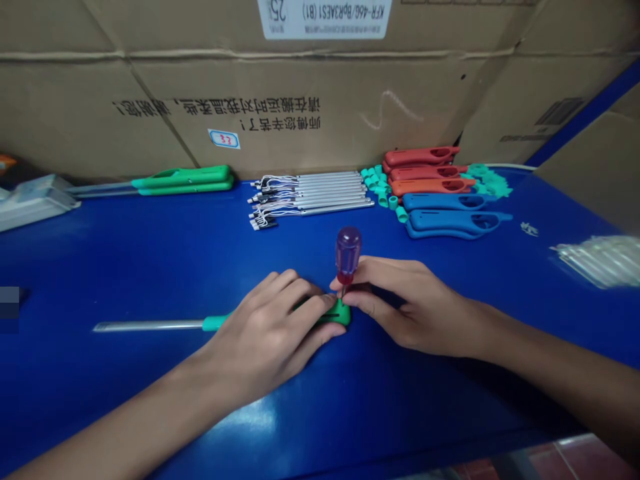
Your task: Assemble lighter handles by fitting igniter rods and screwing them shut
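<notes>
A green lighter with a long metal tube (155,326) lies on the blue table, its tube pointing left. My left hand (273,327) is closed over the green handle and hides most of it; only the right end and a teal collar (215,323) show. A screwdriver (349,250) with a purple handle stands upright, its tip at the right end of the lighter handle. Thumb and fingers of my right hand (405,300) pinch the screwdriver's shaft low down, just below its red collar. Whatever lies under the tip is hidden by the fingers.
Along the back lie green lighters (185,180), metal tubes with wires (330,193), teal rings (380,187) and red and blue handle shells (450,220). A clear-wrapped bundle (603,260) is at right, a white object (37,200) at left. A cardboard wall (250,87) stands behind.
</notes>
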A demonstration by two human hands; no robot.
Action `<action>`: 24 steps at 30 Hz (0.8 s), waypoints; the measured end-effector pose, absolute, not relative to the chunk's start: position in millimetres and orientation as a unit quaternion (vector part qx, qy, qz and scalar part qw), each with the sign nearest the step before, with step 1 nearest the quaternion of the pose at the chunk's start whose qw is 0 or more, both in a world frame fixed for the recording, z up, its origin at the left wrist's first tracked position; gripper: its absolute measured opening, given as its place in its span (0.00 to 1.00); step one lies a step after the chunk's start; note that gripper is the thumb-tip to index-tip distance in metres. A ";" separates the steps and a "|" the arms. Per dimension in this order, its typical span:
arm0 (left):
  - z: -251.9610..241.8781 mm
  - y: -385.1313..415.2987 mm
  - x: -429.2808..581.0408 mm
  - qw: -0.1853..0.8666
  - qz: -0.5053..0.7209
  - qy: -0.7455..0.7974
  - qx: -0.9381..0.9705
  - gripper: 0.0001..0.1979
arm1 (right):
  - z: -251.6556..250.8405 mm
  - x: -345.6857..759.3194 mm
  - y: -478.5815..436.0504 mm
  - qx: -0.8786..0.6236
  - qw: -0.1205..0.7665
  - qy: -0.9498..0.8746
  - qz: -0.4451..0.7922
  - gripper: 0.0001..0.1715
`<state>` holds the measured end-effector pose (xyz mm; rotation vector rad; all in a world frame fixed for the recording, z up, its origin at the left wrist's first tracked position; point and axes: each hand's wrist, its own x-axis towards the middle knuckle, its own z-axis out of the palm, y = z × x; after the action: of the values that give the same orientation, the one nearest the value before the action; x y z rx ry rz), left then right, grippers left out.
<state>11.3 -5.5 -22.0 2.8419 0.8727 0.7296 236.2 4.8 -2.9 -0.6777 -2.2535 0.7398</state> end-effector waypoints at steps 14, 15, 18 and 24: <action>-20.1 -6.0 11.3 0.047 0.237 0.289 0.926 0.09 | -2.4 235.8 3.5 -0.289 0.325 -0.857 0.276 0.05; -19.8 -6.0 11.7 0.043 0.239 0.289 0.926 0.09 | -2.7 235.5 3.5 -0.290 0.326 -0.857 0.276 0.05; -19.1 -5.8 13.4 0.031 0.244 0.289 0.925 0.08 | -3.1 234.6 3.6 -0.297 0.317 -0.855 0.284 0.05; -20.8 -4.6 13.0 0.030 0.241 0.286 0.927 0.09 | -4.4 235.0 4.2 -0.280 0.319 -0.859 0.287 0.04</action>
<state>13.0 -4.6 -20.8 2.8575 0.8822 0.7432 235.0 4.2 -4.4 -0.7369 -2.2573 0.7551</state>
